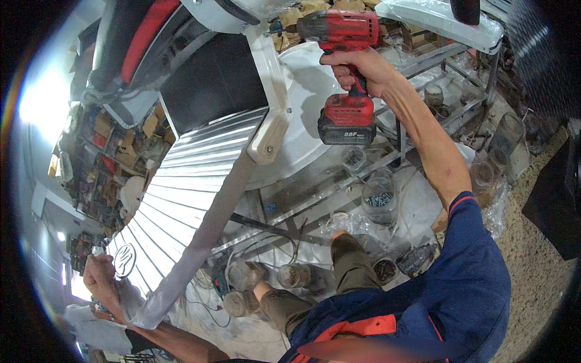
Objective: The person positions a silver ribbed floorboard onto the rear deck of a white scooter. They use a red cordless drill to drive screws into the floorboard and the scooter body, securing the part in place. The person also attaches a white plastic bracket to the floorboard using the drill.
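My right hand is wrapped round the handle of a red and black cordless impact driver, held up at the top centre. Its bit points left, close to a white angled bracket with bolt heads in it. The bracket borders a dark panel and a bright ribbed panel that slopes down to the left. Beside the ribbed panel's lower left end my left hand is closed, and what its fingers hold cannot be made out. Clear plastic film hangs along that panel's edge, near my left wrist.
Behind the bracket lies a large white curved shell. A metal frame bench crosses below it. Glass jars with screws and other jars stand round my legs. Cluttered shelves are at left; a white padded piece is at upper right.
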### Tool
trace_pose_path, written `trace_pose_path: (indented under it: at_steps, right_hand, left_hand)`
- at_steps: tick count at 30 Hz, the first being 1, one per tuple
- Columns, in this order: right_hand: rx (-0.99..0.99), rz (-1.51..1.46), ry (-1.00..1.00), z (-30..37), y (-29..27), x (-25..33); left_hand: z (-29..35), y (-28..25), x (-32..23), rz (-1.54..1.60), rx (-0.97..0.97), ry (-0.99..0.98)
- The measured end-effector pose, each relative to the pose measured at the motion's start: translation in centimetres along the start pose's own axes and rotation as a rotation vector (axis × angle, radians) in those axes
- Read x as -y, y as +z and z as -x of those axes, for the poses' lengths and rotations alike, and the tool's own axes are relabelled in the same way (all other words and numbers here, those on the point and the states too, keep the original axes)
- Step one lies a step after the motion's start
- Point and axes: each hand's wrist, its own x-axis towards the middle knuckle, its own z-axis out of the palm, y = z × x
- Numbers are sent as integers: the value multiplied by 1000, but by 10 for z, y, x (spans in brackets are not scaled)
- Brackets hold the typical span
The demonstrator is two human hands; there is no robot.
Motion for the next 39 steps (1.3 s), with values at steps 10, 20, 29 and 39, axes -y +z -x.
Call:
trace_pose_path:
  at_steps: [10,20,29,39]
  right_hand:
    - [-24,132,-83,-9,0,4]
    - [-69,434,-51,-12,-2,31]
    - [-50,401,-68,-16,-5,27]
    - [-35,366,-25,-21,-9,24]
  left_hand:
    - [-4,-3,-1,24,61,17]
    - [6,8,-6,88,9,72]
    - [9,9,-2,118,-29,119]
    - [-1,-7,2,-31,130,105]
